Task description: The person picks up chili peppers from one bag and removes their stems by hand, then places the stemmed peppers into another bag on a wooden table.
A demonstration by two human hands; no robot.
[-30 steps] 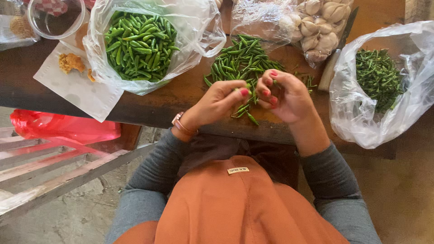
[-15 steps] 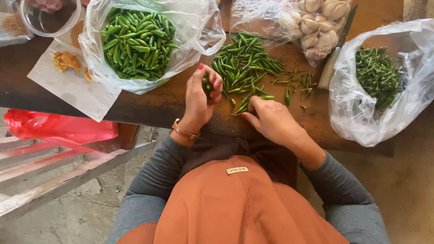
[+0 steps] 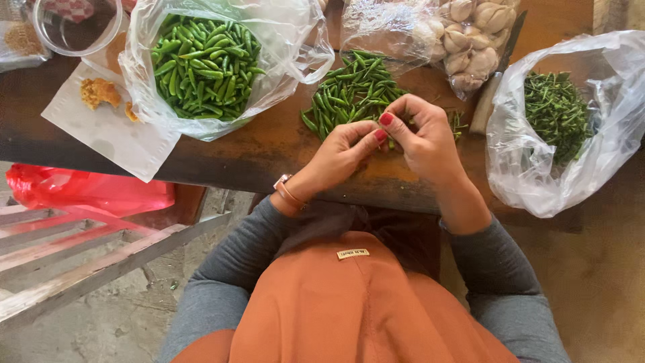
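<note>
A loose pile of green chilies point(image 3: 349, 91) lies on the dark wooden table point(image 3: 269, 151). My left hand point(image 3: 339, 158) and my right hand point(image 3: 423, 138) meet at the pile's near edge, fingertips pinched together on a green chili that the fingers mostly hide. My nails are painted red and there is a watch on my left wrist. To the left, an open clear bag point(image 3: 201, 60) is full of green chilies. On the right, another clear bag point(image 3: 557, 114) holds thin green stems.
A bag of garlic point(image 3: 470, 40) sits behind the pile, with a knife point(image 3: 494, 84) beside it. White paper with yellowish crumbs point(image 3: 101, 124) and a clear tub point(image 3: 77, 27) are at far left. A red plastic bag point(image 3: 87, 191) rests on wooden slats below the table edge.
My left hand has come back down from the chili bag's side. My right hand has lifted off the pile, and both now pinch together at the pile's near edge.
</note>
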